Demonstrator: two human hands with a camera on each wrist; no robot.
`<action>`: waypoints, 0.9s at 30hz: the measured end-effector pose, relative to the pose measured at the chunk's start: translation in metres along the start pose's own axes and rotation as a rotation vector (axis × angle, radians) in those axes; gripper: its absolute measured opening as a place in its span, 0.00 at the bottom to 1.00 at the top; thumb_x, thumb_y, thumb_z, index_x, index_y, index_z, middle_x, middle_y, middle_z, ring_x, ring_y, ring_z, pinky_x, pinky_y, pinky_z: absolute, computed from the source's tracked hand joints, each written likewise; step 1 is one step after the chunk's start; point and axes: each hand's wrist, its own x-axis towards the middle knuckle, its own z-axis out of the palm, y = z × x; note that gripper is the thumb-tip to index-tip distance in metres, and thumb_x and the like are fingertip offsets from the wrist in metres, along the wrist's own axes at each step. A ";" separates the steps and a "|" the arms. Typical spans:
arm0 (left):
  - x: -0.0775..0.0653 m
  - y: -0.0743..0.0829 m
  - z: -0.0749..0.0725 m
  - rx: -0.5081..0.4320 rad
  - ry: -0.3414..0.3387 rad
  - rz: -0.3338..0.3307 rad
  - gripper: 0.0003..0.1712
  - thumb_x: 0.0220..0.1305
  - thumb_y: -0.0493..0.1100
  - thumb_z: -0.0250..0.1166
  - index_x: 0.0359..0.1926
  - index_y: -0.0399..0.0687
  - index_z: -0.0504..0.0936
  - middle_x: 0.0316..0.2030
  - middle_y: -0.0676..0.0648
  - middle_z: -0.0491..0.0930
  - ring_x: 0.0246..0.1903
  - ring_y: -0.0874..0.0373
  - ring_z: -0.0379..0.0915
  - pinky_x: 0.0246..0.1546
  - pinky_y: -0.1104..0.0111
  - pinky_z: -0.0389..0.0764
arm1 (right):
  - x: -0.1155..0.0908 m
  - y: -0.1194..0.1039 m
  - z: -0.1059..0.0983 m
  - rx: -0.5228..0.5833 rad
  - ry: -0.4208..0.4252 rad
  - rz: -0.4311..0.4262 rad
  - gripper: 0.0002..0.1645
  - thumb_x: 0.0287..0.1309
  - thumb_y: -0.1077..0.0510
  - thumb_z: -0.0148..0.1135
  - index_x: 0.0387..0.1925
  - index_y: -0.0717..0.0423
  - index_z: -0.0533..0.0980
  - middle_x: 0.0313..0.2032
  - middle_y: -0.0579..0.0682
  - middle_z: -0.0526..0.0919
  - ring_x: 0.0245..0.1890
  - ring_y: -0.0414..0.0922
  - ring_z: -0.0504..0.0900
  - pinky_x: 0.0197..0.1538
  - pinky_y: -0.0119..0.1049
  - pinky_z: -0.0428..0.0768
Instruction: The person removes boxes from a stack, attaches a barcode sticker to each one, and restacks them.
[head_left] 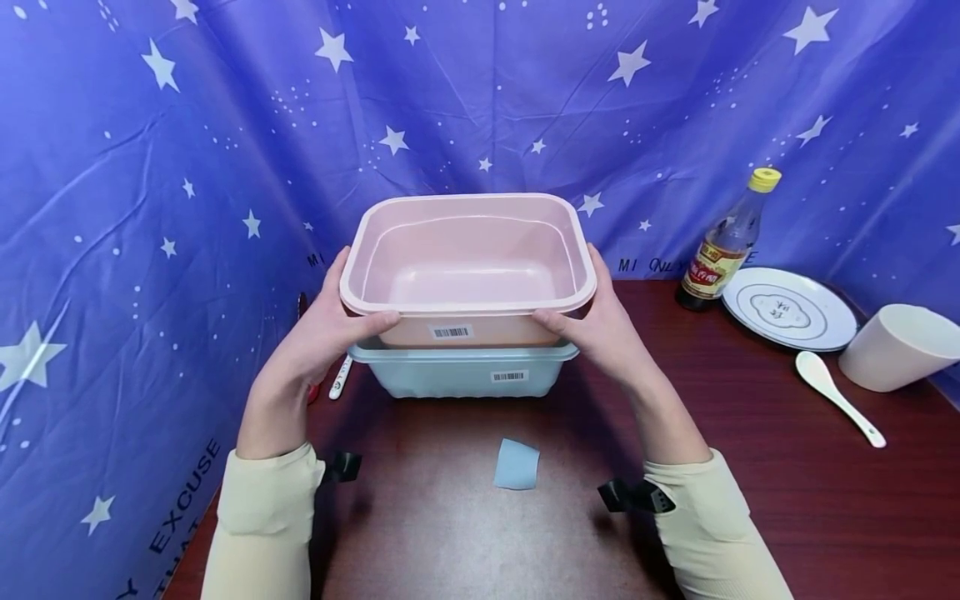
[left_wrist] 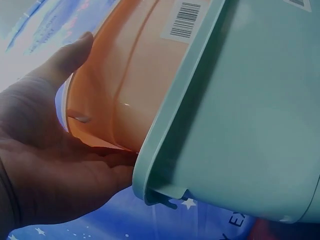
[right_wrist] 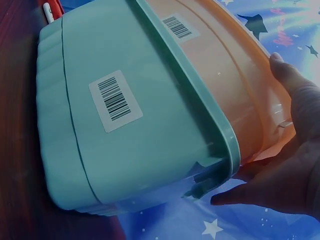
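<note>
A pink plastic basin (head_left: 408, 331) sits partway inside a teal basin (head_left: 450, 375), its upper walls standing above the teal rim. My left hand (head_left: 326, 327) holds its left end, thumb on the front rim and fingers around the side. Mirroring that, my right hand (head_left: 598, 327) holds the right end. From the left wrist, the pink basin's wall (left_wrist: 145, 75) looks orange, and my fingers reach beneath its rim beside the teal basin (left_wrist: 240, 115). The right wrist view shows the teal basin (right_wrist: 150, 125) with a barcode label and my right hand (right_wrist: 295, 145) at the other basin's end.
A light blue square (head_left: 517, 464) lies on the table in front. At right stand a yellow-capped bottle (head_left: 716, 254), a white plate (head_left: 821, 329), a white cup (head_left: 896, 350) and a white spoon (head_left: 840, 398). A white handle (head_left: 340, 379) shows at left. A starry curtain (head_left: 480, 100) closes the back.
</note>
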 end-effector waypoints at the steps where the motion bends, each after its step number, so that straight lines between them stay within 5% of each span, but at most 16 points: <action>1: 0.000 -0.001 0.000 0.006 -0.005 0.006 0.58 0.57 0.35 0.73 0.78 0.53 0.45 0.68 0.40 0.60 0.63 0.43 0.63 0.57 0.63 0.71 | 0.000 0.001 0.000 0.007 -0.008 -0.005 0.61 0.51 0.61 0.77 0.78 0.48 0.49 0.65 0.54 0.68 0.62 0.58 0.70 0.63 0.39 0.67; 17: -0.006 -0.005 -0.004 0.166 -0.035 -0.203 0.66 0.55 0.42 0.77 0.77 0.45 0.36 0.72 0.37 0.48 0.68 0.41 0.57 0.66 0.55 0.62 | -0.003 0.005 -0.004 -0.162 -0.121 0.097 0.64 0.54 0.56 0.78 0.78 0.55 0.43 0.68 0.61 0.64 0.64 0.58 0.69 0.68 0.49 0.62; 27: -0.006 -0.011 -0.003 0.198 -0.109 -0.223 0.65 0.58 0.43 0.75 0.76 0.42 0.32 0.73 0.37 0.42 0.70 0.40 0.52 0.68 0.51 0.60 | -0.004 0.011 -0.004 -0.228 -0.185 0.152 0.64 0.54 0.52 0.77 0.76 0.59 0.42 0.66 0.64 0.64 0.65 0.58 0.68 0.68 0.50 0.62</action>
